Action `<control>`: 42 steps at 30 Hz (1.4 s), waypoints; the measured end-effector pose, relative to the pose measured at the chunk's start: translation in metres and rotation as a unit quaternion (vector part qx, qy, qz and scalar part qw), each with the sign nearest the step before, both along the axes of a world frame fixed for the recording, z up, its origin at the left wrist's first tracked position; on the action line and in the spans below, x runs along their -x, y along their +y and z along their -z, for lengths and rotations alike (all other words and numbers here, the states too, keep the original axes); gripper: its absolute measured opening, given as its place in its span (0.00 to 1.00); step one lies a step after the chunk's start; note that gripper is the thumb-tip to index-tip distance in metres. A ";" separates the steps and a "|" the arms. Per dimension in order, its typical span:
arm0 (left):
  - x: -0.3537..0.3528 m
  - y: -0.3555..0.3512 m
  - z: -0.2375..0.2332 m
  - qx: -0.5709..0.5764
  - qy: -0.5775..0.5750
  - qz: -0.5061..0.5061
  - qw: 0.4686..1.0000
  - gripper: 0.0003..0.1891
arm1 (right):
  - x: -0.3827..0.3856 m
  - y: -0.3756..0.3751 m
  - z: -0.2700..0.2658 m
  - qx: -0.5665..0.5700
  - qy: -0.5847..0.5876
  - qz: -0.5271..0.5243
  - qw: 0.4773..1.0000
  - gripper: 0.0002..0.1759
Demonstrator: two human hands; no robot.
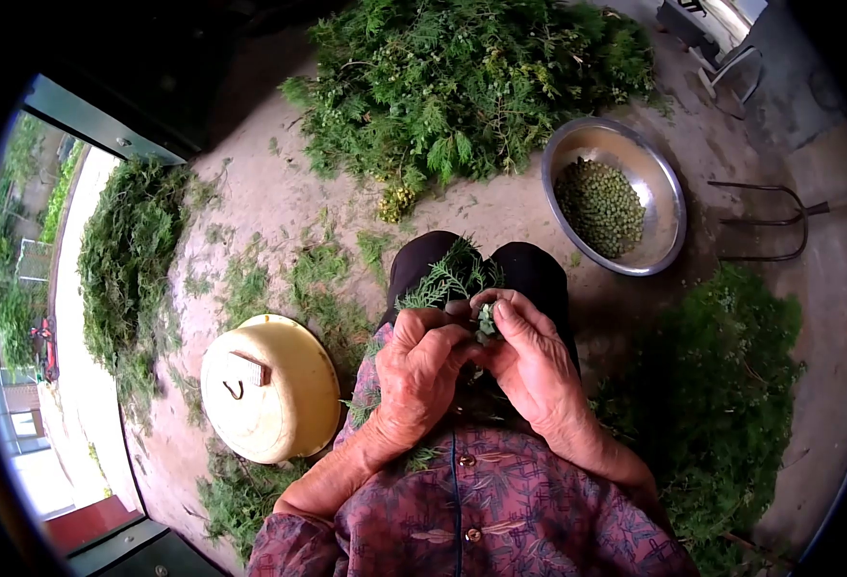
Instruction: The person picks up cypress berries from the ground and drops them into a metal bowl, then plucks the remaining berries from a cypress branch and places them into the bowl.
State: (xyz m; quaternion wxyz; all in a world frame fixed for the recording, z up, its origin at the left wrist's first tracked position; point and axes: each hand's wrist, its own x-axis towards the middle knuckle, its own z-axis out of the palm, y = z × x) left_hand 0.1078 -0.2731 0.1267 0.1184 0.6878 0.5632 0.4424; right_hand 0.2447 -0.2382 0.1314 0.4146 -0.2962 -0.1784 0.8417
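Observation:
A feathery green sprig (449, 274) lies over my lap, held close to my body by both hands. My left hand (421, 370) grips its stem from the left. The fingers of my right hand (529, 361) pinch a small green cluster (486, 320) at the sprig's lower end. My thumbs nearly touch each other. Just past my right hand, a metal bowl (664, 197) on the ground holds a layer of small green seeds (601, 204).
A large heap of green branches (471, 82) lies ahead on the concrete. More cuttings are piled at the left (130, 260) and at the right (721, 394). An upturned cream basin (271, 387) sits by my left knee. A metal fork tool (770, 221) lies at the right.

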 end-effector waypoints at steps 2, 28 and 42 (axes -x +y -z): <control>0.002 0.000 -0.002 0.027 0.010 -0.011 1.000 0.10 | -0.001 -0.001 0.004 -0.020 -0.033 0.002 0.999 0.10; 0.056 -0.023 -0.003 0.056 0.247 0.086 0.964 0.16 | -0.166 0.156 0.067 0.044 -0.014 0.357 0.933 0.16; 0.041 -0.005 0.001 0.098 0.059 0.071 0.991 0.12 | -0.224 0.197 0.072 0.048 -0.033 0.489 0.870 0.16</control>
